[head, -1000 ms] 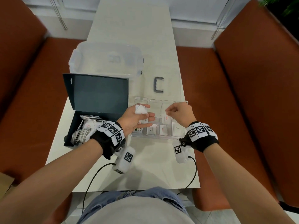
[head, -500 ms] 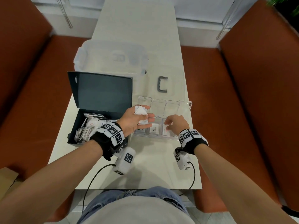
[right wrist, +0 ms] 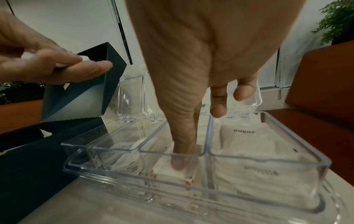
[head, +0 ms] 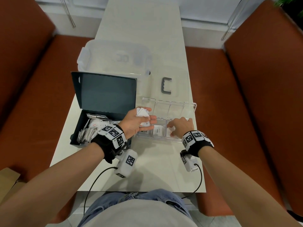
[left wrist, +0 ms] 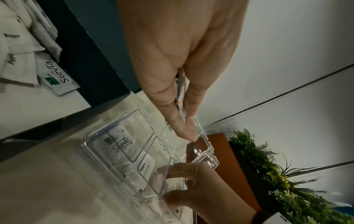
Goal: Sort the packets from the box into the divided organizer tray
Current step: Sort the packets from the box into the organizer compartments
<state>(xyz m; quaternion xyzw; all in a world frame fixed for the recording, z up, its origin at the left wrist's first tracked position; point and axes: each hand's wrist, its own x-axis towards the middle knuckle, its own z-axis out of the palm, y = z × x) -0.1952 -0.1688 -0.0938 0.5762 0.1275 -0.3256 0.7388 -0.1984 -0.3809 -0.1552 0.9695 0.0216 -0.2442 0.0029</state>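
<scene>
The right hand (head: 179, 126) reached into the clear tray (head: 194, 106) at centre right of the head view, one straight finger (right wrist: 180, 151) pressing a white packet (right wrist: 168, 168) flat in a middle compartment, the others loosely curled and holding nothing. The left hand (head: 136, 121) hovered beside it, fingers pinching a small stack of packets (head: 142, 112). More packets lay in the dark box (head: 78, 135) at left. Seating that packet flat, clear of the dividers, probably mattered most before the finger lifted.
</scene>
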